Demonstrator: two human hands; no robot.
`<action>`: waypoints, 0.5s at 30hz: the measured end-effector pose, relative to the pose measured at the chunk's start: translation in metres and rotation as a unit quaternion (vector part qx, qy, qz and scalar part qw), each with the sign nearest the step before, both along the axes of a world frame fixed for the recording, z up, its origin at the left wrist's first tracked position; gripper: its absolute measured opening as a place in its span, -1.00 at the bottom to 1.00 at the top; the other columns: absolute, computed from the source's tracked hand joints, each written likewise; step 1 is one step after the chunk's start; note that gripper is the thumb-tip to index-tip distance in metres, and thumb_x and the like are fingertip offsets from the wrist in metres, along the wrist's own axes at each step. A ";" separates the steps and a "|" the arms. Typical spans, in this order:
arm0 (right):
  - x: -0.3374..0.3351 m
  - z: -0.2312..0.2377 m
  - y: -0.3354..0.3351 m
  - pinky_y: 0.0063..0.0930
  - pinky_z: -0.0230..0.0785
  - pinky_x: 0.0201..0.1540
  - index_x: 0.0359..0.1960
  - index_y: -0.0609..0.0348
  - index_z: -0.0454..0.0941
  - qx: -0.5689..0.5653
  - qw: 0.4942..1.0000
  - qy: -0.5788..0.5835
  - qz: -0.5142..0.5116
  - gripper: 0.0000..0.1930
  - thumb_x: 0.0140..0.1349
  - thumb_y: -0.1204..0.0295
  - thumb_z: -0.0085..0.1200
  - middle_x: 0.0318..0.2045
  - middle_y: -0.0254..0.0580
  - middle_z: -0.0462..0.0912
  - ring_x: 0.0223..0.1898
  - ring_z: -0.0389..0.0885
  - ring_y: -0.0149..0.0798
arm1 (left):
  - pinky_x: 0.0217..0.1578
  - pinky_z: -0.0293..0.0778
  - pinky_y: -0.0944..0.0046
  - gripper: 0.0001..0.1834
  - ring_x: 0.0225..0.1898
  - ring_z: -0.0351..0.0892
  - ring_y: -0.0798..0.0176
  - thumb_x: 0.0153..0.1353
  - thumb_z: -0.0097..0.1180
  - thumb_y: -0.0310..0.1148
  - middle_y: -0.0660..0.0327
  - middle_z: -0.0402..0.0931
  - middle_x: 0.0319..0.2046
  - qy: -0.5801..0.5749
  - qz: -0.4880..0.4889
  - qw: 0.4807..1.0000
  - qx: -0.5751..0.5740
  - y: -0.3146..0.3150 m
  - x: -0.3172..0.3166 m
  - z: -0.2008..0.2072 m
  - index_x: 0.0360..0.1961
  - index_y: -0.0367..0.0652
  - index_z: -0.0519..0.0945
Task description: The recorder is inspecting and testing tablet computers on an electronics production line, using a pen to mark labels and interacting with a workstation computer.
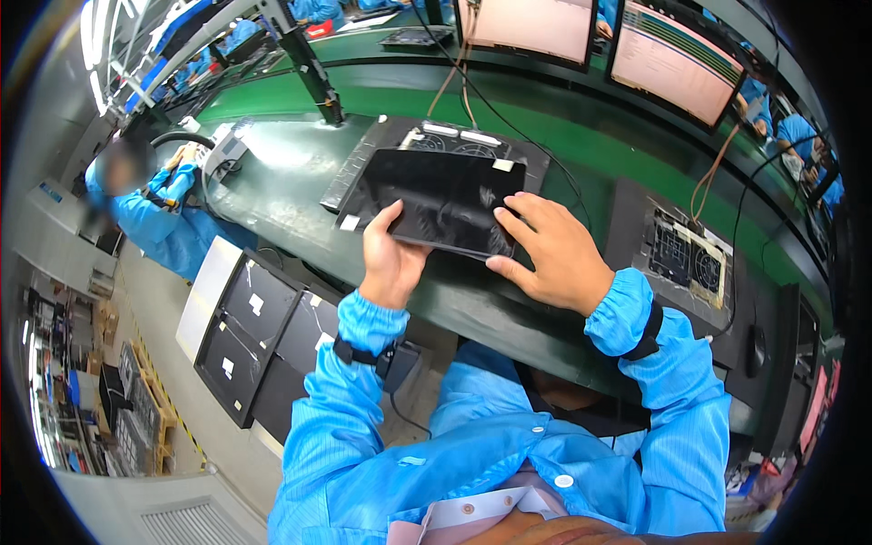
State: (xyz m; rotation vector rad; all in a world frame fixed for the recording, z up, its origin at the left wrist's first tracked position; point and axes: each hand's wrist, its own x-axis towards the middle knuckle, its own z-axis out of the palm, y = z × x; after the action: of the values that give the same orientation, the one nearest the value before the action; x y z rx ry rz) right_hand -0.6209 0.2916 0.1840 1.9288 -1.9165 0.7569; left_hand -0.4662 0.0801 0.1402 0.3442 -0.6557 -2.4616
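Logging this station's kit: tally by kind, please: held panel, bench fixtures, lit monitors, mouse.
Held black panel: 1
Bench fixtures: 2
Lit monitors: 2
Mouse: 1
Total: 6

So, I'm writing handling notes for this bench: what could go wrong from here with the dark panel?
The dark panel could get smudged: the bare thumb of the left hand lies on its glossy face. If the left hand's hold near the lower edge slipped, the panel might knock the fan-fitted fixture just behind it.
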 end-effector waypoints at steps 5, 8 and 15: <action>-0.015 -0.013 -0.022 -0.04 0.34 0.24 0.20 0.18 0.50 0.005 0.999 0.009 -0.040 -0.41 0.27 0.05 0.21 0.14 0.18 0.52 0.20 0.48 0.18 | 0.20 0.48 -0.07 -0.66 0.13 0.56 0.00 0.42 -0.08 -0.35 0.02 0.55 0.11 -0.106 -0.043 0.992 0.043 -0.038 -0.043 0.017 0.12 -0.29 0.47; -0.025 -0.023 -0.032 -0.02 0.33 0.21 0.22 0.10 0.50 0.030 0.996 0.042 -0.071 -0.47 0.31 0.07 0.17 0.13 0.17 0.53 0.19 0.49 0.19 | 0.18 0.47 -0.11 -0.63 0.09 0.56 -0.04 0.42 -0.10 -0.30 0.00 0.55 0.08 -0.120 -0.031 0.992 0.034 -0.049 -0.059 0.012 0.12 -0.31 0.46; -0.030 -0.032 -0.038 -0.09 0.41 0.08 0.19 0.08 0.51 0.037 0.991 0.082 -0.098 -0.53 0.34 0.12 0.14 0.09 0.13 0.56 0.14 0.54 0.13 | 0.04 0.58 0.04 -0.58 0.00 0.64 -0.02 0.47 -0.05 -0.14 -0.04 0.60 -0.02 -0.212 -0.226 0.950 -0.051 -0.067 -0.049 0.022 0.05 -0.32 0.50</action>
State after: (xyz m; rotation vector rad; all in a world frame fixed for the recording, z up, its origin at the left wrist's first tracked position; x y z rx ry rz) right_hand -0.6510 0.2536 0.1520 1.7505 -2.0193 0.4626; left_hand -0.5154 0.0130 0.1620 0.7684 -1.1448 -2.7903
